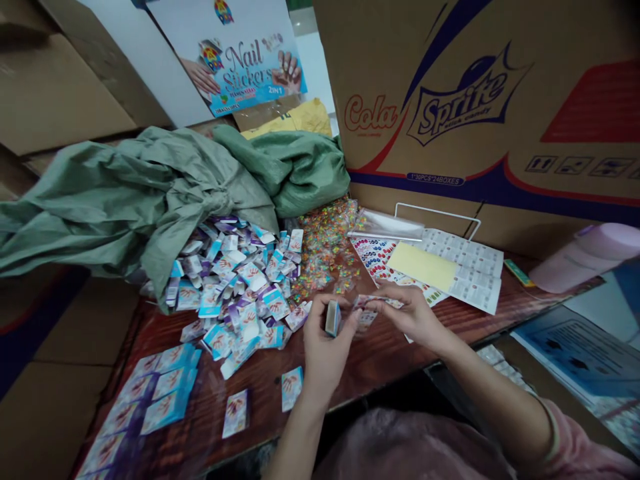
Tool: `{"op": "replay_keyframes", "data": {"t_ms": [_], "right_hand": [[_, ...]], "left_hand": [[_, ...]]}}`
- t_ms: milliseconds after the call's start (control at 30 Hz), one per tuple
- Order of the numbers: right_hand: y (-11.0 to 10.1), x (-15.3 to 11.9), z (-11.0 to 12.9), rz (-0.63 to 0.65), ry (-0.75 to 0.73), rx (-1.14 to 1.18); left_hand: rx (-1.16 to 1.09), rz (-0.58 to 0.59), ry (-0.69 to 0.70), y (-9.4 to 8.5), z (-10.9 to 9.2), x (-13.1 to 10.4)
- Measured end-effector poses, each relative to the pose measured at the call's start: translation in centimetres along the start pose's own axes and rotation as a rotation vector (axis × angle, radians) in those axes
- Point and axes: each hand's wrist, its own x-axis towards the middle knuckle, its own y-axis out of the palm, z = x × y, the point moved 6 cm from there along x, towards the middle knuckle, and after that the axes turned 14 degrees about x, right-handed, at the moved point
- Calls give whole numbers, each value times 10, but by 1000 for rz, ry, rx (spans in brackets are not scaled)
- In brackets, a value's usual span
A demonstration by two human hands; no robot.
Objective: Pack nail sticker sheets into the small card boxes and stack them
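My left hand (323,350) is closed around a small blue nail sticker box (333,319), whose end stands uncovered toward me. Between the fingertips of my right hand (413,312) is a small printed sheet (365,317); whether it is one piece or several I cannot tell. The left thumb is close to the sheet's edge, and contact is unclear. To the left of my hands lies a heap of small blue and purple boxes (250,273). Single boxes, one purple (235,413) and one blue (292,389), rest near the front edge.
Rows of boxes (165,403) stand at front left. Tiny colourful packets (325,243) spread behind my hands, beside a green sack (200,180). Printed sheets (475,267), a yellow card (420,265) and a pink bottle (585,257) are at right. A large carton (480,153) walls the back.
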Motion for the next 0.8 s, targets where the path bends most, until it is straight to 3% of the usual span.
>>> {"op": "replay_keyframes", "data": {"t_ms": [100,200,300,367,467,533,667,800], "right_hand": [[2,-1,-17,-152,212,293],[8,-3,-25,-225,301,494],[22,-7,-27,-106,333,539],[29,-10,-29,-40,334,500],[21,-12,-30,-122,235,354],[17,-12,-25,-126,113,178],[27,-16,-10,73,-128,-170],[36,-19,-4,151,-149,-243]], "left_hand": [[-14,78,-67,5,14,-1],[-95,115,-162,9,26,-4],[-216,60,-238,7,35,-5],[-269,83,-288,9,40,-6],[-294,134,-343,13,48,-9],[-324,98,-365,12,51,-11],[-404,-1,-381,7,52,-12],[-434,4,-353,0,46,-10]]}}
